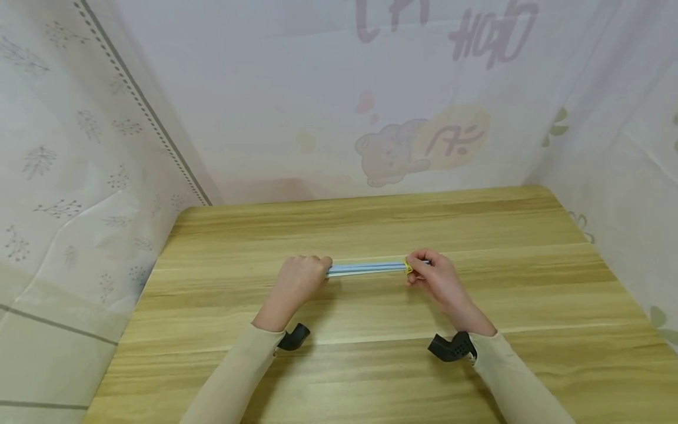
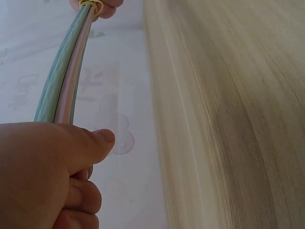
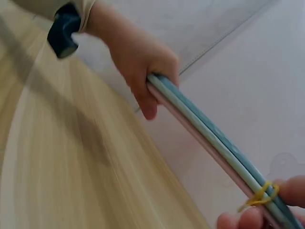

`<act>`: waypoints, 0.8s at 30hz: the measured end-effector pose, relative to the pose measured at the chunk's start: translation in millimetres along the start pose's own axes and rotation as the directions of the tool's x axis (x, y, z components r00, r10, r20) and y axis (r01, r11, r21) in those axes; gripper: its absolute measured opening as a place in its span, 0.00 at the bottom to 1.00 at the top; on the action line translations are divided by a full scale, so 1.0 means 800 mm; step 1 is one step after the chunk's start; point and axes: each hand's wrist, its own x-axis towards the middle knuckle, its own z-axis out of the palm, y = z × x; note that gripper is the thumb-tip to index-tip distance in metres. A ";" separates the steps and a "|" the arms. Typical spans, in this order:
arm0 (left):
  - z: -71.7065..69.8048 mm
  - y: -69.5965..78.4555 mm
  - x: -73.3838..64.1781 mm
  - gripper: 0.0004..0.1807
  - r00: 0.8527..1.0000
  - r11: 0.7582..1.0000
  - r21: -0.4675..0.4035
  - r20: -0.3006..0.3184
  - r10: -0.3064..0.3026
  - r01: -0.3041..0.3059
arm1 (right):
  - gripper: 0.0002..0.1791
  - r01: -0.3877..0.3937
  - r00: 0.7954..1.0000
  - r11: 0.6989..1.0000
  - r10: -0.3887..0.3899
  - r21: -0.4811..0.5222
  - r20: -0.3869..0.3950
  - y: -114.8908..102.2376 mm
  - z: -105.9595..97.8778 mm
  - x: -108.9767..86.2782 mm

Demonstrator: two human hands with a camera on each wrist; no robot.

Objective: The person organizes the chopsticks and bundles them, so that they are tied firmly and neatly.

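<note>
A bundle of slender pastel sticks (image 1: 365, 269) in blue, green and pink is held level between both hands, above the table. My left hand (image 1: 300, 284) grips one end, its fingers curled round the sticks and its thumb lying along them in the left wrist view. Near the other end a yellow rubber band (image 1: 407, 267) goes round the bundle. My right hand (image 1: 438, 281) pinches the sticks at this band, and short ends stick out past the fingers. In the right wrist view the band (image 3: 265, 194) has a loose loop beside the fingertips (image 3: 251, 218).
A wood-grain table (image 1: 365, 377) lies under both hands. Pale printed curtains (image 1: 286, 106) rise behind it and at both sides. Each wrist wears a black camera mount (image 1: 450, 347) over a beige sleeve (image 1: 511, 371).
</note>
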 end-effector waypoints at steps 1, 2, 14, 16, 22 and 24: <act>0.000 0.000 0.000 0.15 1.000 1.000 0.001 0.004 0.001 -0.001 | 0.12 0.015 1.000 0.998 -0.015 -0.065 0.003 -0.002 -0.002 -0.001; 0.000 0.000 0.000 0.15 1.000 1.000 0.004 0.005 0.003 -0.003 | 0.14 0.033 0.999 0.990 -0.032 -0.136 0.010 -0.003 -0.005 -0.003; -0.003 0.004 0.000 0.15 1.000 1.000 0.019 0.008 0.010 -0.010 | 0.13 0.339 0.941 0.574 -0.194 -0.746 0.278 -0.035 -0.028 -0.014; -0.003 0.005 0.000 0.15 1.000 1.000 0.022 0.008 0.014 -0.014 | 0.12 0.351 0.936 0.551 -0.199 -0.757 0.289 -0.035 -0.028 -0.014; -0.005 0.007 0.002 0.15 1.000 1.000 -0.005 0.016 0.008 -0.008 | 0.11 0.382 0.924 0.548 -0.241 -0.744 0.297 -0.030 -0.027 -0.013; -0.005 0.007 0.003 0.15 1.000 1.000 -0.007 0.017 0.008 -0.008 | 0.13 0.408 0.913 0.559 -0.256 -0.722 0.317 -0.028 -0.026 -0.011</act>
